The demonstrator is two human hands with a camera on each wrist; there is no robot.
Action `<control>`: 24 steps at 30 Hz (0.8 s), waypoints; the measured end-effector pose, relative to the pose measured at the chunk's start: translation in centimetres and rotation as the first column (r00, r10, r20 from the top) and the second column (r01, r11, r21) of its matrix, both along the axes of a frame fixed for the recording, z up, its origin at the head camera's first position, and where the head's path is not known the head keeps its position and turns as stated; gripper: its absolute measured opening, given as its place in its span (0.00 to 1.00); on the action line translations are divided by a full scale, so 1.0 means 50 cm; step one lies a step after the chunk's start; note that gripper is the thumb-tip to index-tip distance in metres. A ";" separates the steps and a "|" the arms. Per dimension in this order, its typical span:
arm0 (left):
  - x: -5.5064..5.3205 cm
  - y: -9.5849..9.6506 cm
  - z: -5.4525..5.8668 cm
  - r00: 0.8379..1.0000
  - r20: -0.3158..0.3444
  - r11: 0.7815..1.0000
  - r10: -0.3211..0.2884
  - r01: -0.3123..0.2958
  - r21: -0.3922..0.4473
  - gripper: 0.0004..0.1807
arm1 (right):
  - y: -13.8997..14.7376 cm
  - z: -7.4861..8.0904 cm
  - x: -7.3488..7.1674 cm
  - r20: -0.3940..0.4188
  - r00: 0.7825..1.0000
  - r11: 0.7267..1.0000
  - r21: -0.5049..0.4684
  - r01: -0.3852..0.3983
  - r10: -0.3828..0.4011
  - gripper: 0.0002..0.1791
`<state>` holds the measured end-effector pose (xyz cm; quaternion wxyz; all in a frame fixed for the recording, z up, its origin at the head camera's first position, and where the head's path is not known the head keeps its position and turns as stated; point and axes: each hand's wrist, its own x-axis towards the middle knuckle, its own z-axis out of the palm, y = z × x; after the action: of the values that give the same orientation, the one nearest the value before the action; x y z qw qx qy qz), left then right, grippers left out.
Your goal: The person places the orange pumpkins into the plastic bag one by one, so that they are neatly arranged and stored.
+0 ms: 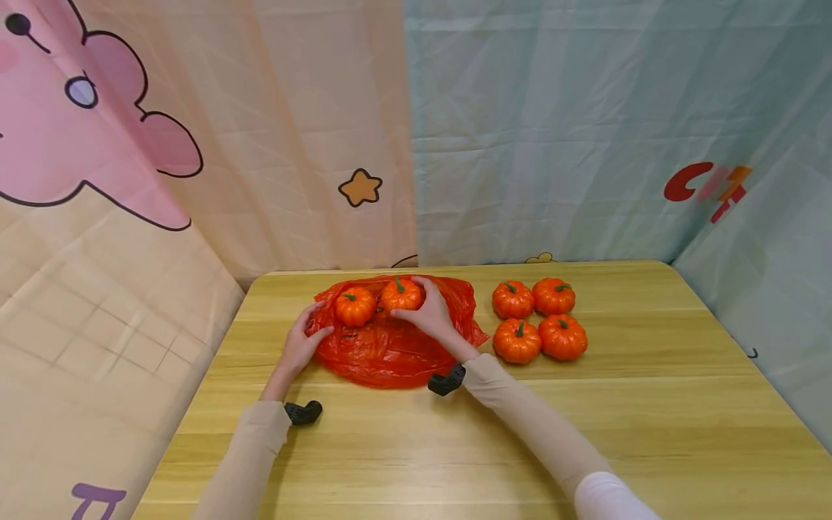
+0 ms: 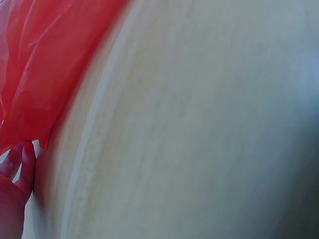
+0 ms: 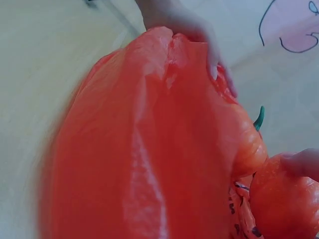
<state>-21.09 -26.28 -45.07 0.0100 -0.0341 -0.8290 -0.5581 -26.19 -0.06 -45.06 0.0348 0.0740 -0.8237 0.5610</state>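
Observation:
A red plastic bag [image 1: 390, 361] lies spread on the table, two small orange pumpkins with green stems on it at its far side. My right hand [image 1: 434, 312] grips the right-hand pumpkin [image 1: 398, 295], thumb at the near side and fingers round the far side. The other pumpkin [image 1: 354, 309] sits just left of it, partly behind the bag's film in the right wrist view. At the bag's left edge, my left hand [image 1: 302, 342] holds the plastic, fingers over the rim. In the left wrist view its fingertips [image 2: 29, 149] meet the bag's edge.
Several more orange pumpkins [image 1: 520, 341] stand in a close group on the wooden table [image 1: 403, 448], right of the bag. A patterned curtain [image 1: 481, 144] hangs behind the table's far edge and along both sides.

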 end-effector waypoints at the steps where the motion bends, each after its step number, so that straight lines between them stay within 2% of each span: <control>1: -0.001 -0.001 -0.002 1.000 -0.002 1.000 0.000 0.000 -0.001 0.32 | -0.002 -0.004 -0.002 0.003 1.000 1.000 0.001 0.000 0.000 0.43; 3: -0.006 -0.005 -0.010 1.000 -0.001 1.000 0.000 0.000 0.003 0.32 | -0.004 -0.011 -0.005 0.009 1.000 1.000 0.006 -0.003 0.003 0.42; 7: -0.023 -0.018 -0.042 1.000 -0.004 1.000 0.012 -0.012 -0.009 0.32 | -0.009 -0.021 -0.011 0.015 1.000 1.000 0.026 0.002 -0.002 0.41; 10: -0.032 -0.025 -0.062 0.999 -0.029 1.000 0.020 -0.021 -0.021 0.32 | -0.014 -0.026 -0.017 0.018 1.000 0.999 0.040 0.011 -0.012 0.41; 15: -0.029 -0.023 -0.068 0.995 -0.099 1.000 0.016 -0.019 -0.023 0.32 | -0.023 -0.036 -0.024 0.019 1.000 0.997 0.069 0.023 -0.024 0.41; 18: -0.028 -0.023 -0.068 0.994 -0.112 1.000 0.014 -0.017 -0.026 0.32 | -0.029 -0.041 -0.026 0.019 0.999 0.996 0.086 0.030 -0.032 0.42; 24: -0.033 -0.024 -0.065 0.998 -0.051 1.000 0.021 -0.021 -0.007 0.32 | -0.039 -0.045 -0.028 0.025 0.999 0.995 0.091 0.043 -0.045 0.43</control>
<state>-22.72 -27.47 -48.32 0.0368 -0.0397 -0.8310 -0.5537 -27.61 -2.02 -47.32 0.0326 0.0498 -0.8500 0.5234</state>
